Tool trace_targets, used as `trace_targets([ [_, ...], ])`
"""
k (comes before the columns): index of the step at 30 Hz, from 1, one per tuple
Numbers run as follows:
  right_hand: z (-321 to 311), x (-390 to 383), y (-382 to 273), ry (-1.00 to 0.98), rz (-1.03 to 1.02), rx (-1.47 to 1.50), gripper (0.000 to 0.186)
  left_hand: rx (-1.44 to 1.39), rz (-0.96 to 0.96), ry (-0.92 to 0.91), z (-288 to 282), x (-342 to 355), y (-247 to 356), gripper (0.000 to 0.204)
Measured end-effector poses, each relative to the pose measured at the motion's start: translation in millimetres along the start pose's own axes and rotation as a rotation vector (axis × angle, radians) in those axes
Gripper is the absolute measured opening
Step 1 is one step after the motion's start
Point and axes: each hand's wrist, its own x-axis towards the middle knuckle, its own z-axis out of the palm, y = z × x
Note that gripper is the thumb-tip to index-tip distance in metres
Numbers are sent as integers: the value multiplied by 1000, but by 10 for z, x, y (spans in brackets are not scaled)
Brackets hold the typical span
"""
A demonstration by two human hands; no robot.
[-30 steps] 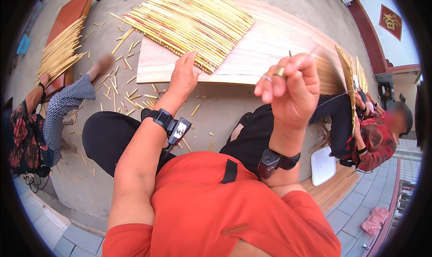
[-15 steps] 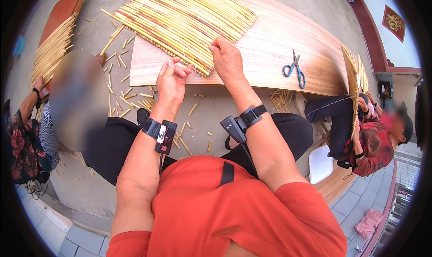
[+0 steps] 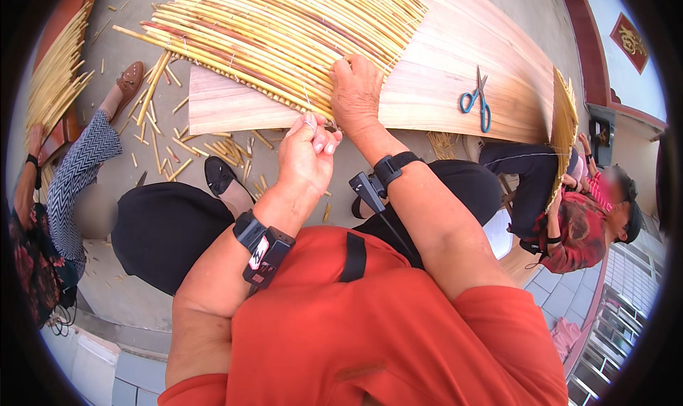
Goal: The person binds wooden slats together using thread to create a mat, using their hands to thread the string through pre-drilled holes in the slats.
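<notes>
A mat of yellow stalks (image 3: 284, 33), bound in rows with white string (image 3: 306, 92), lies on the wooden board. At its near edge, my left hand (image 3: 307, 150) is closed, thumb and fingers pinched together on what looks like the white string; the fingertips partly hide it. My right hand (image 3: 356, 89) presses on the mat's near right corner, its fingers curled over the stalks and its wrist next to my left fingertips. Blue-handled scissors (image 3: 480, 100) lie partly opened on the board, to the right of the hands.
The wooden board (image 3: 441, 100) runs to the right under the mat. Cut stalk pieces (image 3: 231, 150) litter the floor below it. A person at the right (image 3: 580, 235) holds another stalk mat (image 3: 563, 136). At the left, another person's hand (image 3: 35, 137) touches more stalks (image 3: 55, 79).
My left hand has moved right, up against my right hand at the mat's edge. The right hand, raised in a pinch before, now rests on the stalks. The view has shifted slightly.
</notes>
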Motion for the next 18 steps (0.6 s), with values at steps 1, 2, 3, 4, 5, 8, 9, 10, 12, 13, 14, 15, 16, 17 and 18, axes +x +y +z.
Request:
trace_targets([
  [1, -20, 9, 0, -11, 7, 15, 12, 13, -4, 19, 31, -12, 8, 22],
  [2, -33, 41, 15, -17, 19, 6, 12, 10, -6, 46, 58, -13, 39, 23],
  [3, -47, 68, 7, -29, 13, 19, 12, 10, -25, 58, 67, -16, 34, 23],
  [4, -44, 44, 10, -42, 7, 33, 12, -3, -33, 39, 75, -20, 22, 23],
  [5, -28, -35, 16, -59, 22, 29, 12, -17, -39, 20, 61, -37, -4, 24],
  [8, -21, 1, 19, -48, 16, 15, 12, -12, -51, 42, 103, -40, 21, 24],
  [9, -16, 5, 6, -34, 16, 20, 12, -2, -56, 59, 99, -64, 34, 24],
  [10, -11, 10, -7, -31, 16, 30, 12, 7, -46, 52, 90, -63, 44, 24],
  [12, -20, 17, -7, -18, 4, 40, 13, 12, 18, 0, 54, -39, 19, 23],
  [13, -32, 24, 9, 14, 3, 49, 12, 9, 30, -10, 34, -48, -15, 23],
  [14, -51, 20, 24, 45, 1, 58, 11, -1, 51, -31, 10, -65, -51, 22],
  [15, -55, 4, 74, 59, -10, 58, 11, -8, 72, -55, 5, -77, -66, 22],
  [16, -77, -24, 140, 44, 26, 200, 9, -8, 84, -69, -19, -128, -93, 22],
  [17, -98, -58, 209, 27, 61, 341, 8, 54, 93, -49, -55, -213, -131, 22],
  [18, -122, -84, 186, 134, 164, 631, 5, 115, 109, -18, -117, -290, -151, 22],
])
